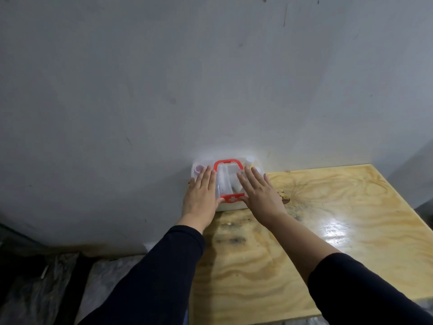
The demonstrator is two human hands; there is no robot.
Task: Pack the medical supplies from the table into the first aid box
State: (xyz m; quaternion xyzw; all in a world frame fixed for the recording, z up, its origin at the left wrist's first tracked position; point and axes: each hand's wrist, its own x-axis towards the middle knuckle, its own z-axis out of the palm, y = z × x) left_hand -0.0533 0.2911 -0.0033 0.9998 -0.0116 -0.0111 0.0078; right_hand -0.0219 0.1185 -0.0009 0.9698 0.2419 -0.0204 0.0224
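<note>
- One first aid box (228, 184), clear lid closed, with one red handle (227, 163) and one red clasp (232, 198), at the far left corner of the wooden table (328, 219), against the grey wall (164, 90).
- Two hands, both flat, fingers straight, pressing on the lid: left hand (201, 195) over its left part, right hand (260, 195) over its right.
- Pale supplies (226, 181) dimly visible inside; number impossible to count, partly hidden by both hands.
- Two dark sleeves (164, 266).

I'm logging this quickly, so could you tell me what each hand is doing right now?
Left hand: open, flat on the first aid box lid.
Right hand: open, flat on the lid.
</note>
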